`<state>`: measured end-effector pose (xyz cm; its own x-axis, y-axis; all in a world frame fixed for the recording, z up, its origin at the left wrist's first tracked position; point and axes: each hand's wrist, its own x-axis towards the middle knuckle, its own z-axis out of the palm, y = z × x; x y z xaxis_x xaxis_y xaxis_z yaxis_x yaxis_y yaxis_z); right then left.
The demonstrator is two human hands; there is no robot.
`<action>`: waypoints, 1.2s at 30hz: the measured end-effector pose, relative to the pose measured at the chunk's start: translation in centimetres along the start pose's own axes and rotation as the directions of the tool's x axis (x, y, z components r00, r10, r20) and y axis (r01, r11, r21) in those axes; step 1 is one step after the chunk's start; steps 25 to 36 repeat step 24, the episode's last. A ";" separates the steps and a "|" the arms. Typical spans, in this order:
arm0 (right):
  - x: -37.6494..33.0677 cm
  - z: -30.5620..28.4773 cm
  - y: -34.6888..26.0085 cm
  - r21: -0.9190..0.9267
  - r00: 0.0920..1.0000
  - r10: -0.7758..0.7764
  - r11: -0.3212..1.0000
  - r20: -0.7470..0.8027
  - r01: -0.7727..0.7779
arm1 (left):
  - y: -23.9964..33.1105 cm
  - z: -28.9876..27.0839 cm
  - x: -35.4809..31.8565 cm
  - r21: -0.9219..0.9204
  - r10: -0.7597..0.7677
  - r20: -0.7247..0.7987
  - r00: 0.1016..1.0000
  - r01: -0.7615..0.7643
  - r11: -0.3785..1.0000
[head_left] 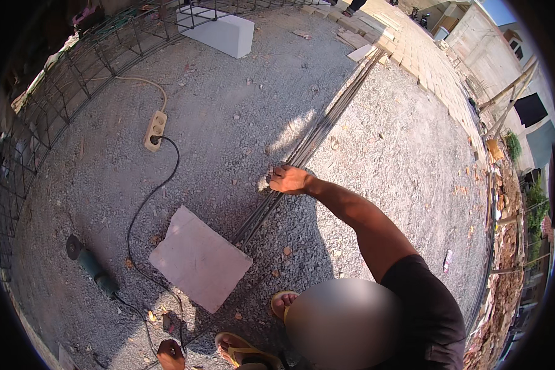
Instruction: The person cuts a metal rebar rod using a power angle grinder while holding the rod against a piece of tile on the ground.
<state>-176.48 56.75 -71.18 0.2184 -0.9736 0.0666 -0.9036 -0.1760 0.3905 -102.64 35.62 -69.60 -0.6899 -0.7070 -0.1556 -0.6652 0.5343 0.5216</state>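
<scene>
My right hand (287, 179) is closed at the bundle of thin steel rods (330, 123), which lies slantwise across the gravel. Its fingertips curl over the bundle's left side. The near ends of the rods meet the edge of a pale block (200, 259) with a broken corner. At the bottom edge my left hand (170, 355) is curled, close to a black cable; whatever is in its fingers cannot be made out. A green angle grinder (97, 273) with a dark disc lies on the ground left of the block.
A beige power strip (156, 131) has the black cable (143, 209) plugged in. Tied rebar cages (55, 98) curve along the left, beside a white block (225, 34). Paving (413, 58) runs at the far right. My sandalled foot (237, 348) is near the pale block.
</scene>
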 end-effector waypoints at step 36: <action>-6.3 -50.5 25.3 0.410 0.837 0.048 0.856 0.545 -0.316 | 66.0 -21.5 23.6 -0.501 0.389 0.865 0.316 0.585 0.638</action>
